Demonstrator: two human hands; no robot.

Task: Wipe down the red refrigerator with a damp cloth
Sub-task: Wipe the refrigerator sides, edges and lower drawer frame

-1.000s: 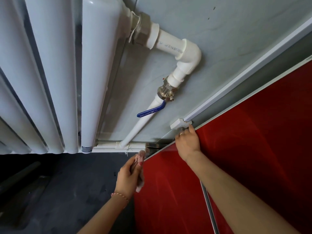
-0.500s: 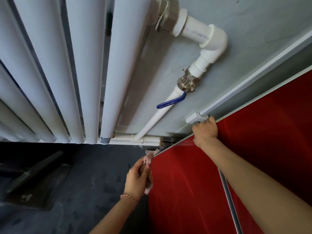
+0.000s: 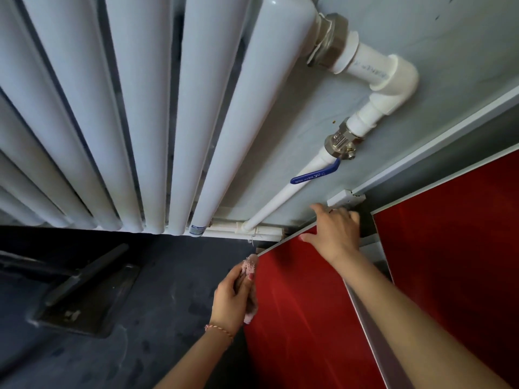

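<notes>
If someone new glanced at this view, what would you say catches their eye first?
The glossy red refrigerator fills the lower right, with the right hand on its top edge. The left hand holds a pink cloth against its left edge. A white radiator dominates the upper left.

showing: hands x2 (image 3: 231, 300) (image 3: 335, 234) | cloth x1 (image 3: 250, 266) | red refrigerator x1 (image 3: 449, 248) | blue valve handle x1 (image 3: 314, 173) | radiator x1 (image 3: 140, 108)

White radiator (image 3: 157, 113) and piping (image 3: 373, 108) against grey wall (image 3: 421, 29), dark floor (image 3: 157, 318).
</notes>
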